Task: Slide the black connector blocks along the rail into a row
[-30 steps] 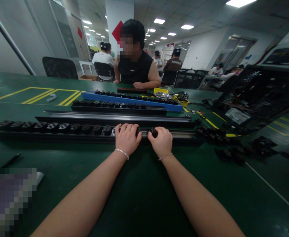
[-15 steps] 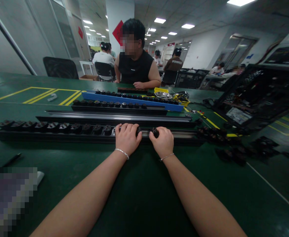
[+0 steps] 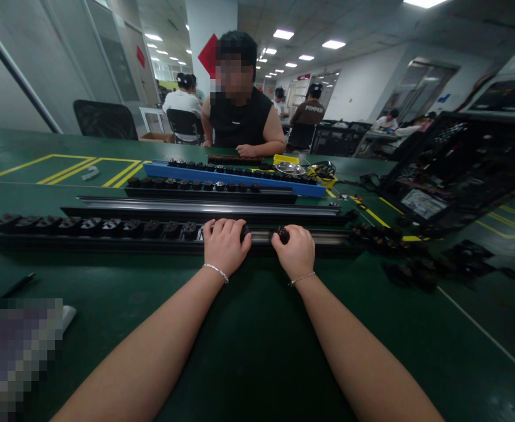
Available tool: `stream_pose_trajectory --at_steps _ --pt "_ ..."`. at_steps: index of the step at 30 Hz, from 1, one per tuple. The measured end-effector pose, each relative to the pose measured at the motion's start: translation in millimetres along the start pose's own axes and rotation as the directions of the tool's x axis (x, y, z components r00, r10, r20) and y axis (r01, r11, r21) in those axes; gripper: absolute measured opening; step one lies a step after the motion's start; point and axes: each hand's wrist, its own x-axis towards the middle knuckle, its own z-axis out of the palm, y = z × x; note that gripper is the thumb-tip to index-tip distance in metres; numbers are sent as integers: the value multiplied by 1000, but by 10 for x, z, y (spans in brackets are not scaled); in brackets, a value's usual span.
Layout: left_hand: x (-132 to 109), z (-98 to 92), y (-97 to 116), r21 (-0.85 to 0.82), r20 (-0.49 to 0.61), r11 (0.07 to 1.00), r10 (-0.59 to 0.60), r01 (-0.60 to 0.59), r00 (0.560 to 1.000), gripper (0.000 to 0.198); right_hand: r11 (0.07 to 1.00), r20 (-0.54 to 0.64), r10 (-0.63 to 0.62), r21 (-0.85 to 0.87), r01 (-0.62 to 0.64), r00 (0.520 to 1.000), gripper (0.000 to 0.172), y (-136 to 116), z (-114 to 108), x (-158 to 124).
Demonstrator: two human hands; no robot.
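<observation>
A long black rail (image 3: 327, 237) lies across the green table in front of me, with several black socket modules (image 3: 90, 226) set in a row along its left part. My left hand (image 3: 225, 245) lies curled over the rail at the end of that row, covering a module. My right hand (image 3: 296, 252) is closed around a small black module (image 3: 283, 235) on the rail, a little to the right of the left hand. Both wrists wear thin bracelets.
Behind lie an empty black rail (image 3: 204, 211), a shorter loaded rail (image 3: 208, 190) and a blue rail (image 3: 239, 179). Loose black parts (image 3: 415, 266) lie at the right. A black crate (image 3: 459, 170) stands at the far right. A person in black sits across the table. A pen (image 3: 17, 285) lies left.
My right hand with the black module has slid a little to the right along the rail. The left hand has stayed in place.
</observation>
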Motion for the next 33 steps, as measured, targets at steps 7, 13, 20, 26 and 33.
stream_pose_trajectory --at_steps 7,13,20,26,33 --pt "-5 15 -7 8 -8 1000 7 -7 1000 31 1000 15 15 -13 -15 1000 27 32 -31 4" --pt "-3 10 -2 -4 -6 1000 2 -2 1000 31 1000 6 -5 -18 5 1000 26 60 -40 5" --pt "-4 11 0 -9 -7 1000 -4 4 1000 31 997 40 -72 -14 73 997 29 152 -46 15" --pt "-3 7 1 -6 -11 1000 1 -1 1000 30 999 6 -49 -18 49 999 30 136 -25 -16" --pt "-1 9 4 -3 -4 1000 -6 6 1000 30 999 -8 -25 -22 25 1000 28 159 -47 -7"
